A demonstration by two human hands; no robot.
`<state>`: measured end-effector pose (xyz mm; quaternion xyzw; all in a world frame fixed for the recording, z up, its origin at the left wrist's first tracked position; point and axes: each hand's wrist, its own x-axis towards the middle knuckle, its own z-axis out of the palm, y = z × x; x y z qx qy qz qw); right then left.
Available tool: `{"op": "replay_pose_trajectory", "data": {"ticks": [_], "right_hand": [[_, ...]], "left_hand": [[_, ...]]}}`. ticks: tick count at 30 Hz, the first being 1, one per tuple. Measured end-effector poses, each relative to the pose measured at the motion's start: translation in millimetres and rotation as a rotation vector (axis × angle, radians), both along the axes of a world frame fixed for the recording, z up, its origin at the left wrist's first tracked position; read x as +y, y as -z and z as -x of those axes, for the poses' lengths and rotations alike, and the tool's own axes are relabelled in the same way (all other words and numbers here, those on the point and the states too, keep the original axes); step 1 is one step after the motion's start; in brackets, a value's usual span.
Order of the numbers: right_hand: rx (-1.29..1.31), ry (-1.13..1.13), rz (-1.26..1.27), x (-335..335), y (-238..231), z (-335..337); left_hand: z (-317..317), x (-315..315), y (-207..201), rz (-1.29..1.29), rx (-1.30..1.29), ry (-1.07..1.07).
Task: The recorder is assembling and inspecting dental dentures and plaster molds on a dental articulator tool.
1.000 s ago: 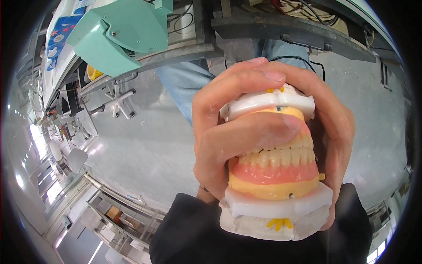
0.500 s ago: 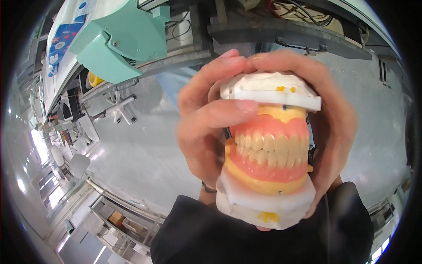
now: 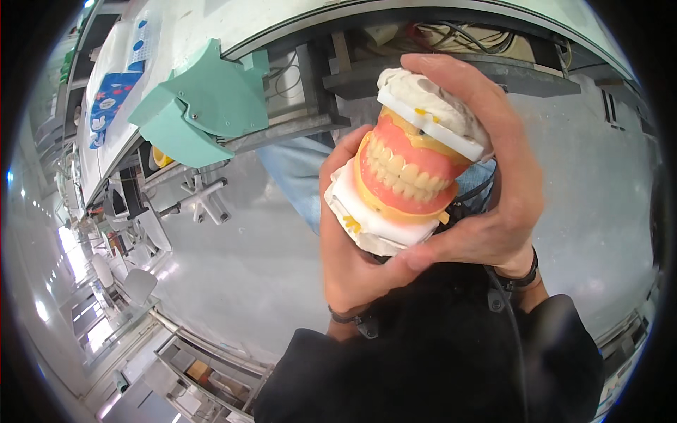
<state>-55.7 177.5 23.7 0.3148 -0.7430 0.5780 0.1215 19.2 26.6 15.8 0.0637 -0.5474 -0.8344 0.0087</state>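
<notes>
Between my hands is a dental model (image 3: pixel 405 173), an upper and a lower denture with pink gums and cream teeth closed together. Yellowish bases, white plates and rough white plaster blocks cap its two ends, with yellow marks on the white parts. The whole model tilts, its upper block leaning to the right. My left hand (image 3: pixel 345 261) cups the lower plaster block from the left and below. Around the right side curls my right hand (image 3: pixel 504 190), fingers over the upper block and thumb at the lower one. Some fingertips are hidden behind the model.
A mint-green hinged casing (image 3: pixel 204 106) sits at the edge of a white workbench (image 3: pixel 190 28). Left of it lies a blue patterned packet (image 3: pixel 113 99). Cables (image 3: pixel 465 35) lie under the bench top. A wheeled chair base (image 3: pixel 201 197) stands on the grey floor.
The model has moved up and away from me and now tilts to the right. My left hand has shifted from its upper side to beneath the lower block.
</notes>
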Motion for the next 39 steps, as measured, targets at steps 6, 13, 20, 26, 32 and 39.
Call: {"op": "replay_pose_trajectory", "data": {"ticks": [6, 13, 20, 26, 32, 39], "right_hand": [[-0.172, -0.053, -0.036, -1.0, 2.7, -2.9], [-0.651, -0.138, 0.107, 7.2, -3.2, 3.2], [-0.649, -0.027, 0.293, -5.2, -8.9, 1.7], [-0.483, -0.230, 0.116, -4.2, -2.1, 0.4], [-0.539, -0.048, 0.446, 0.9, -6.8, -4.2], [-0.410, 0.274, 0.513, 9.0, 8.0, 6.5]], "left_hand": [[-2.6, -5.1, -0.3, 0.074, -0.128, -0.039], [5.0, -4.1, -7.9, -0.111, -0.209, -0.092], [-1.0, -9.3, -1.2, -0.007, -0.133, -0.086], [-3.7, -8.0, -11.2, 0.019, -0.158, -0.183], [-3.1, -12.0, -6.9, -0.064, -0.038, 0.050], [3.3, -12.1, 2.3, 0.280, 0.105, 0.210]]}}
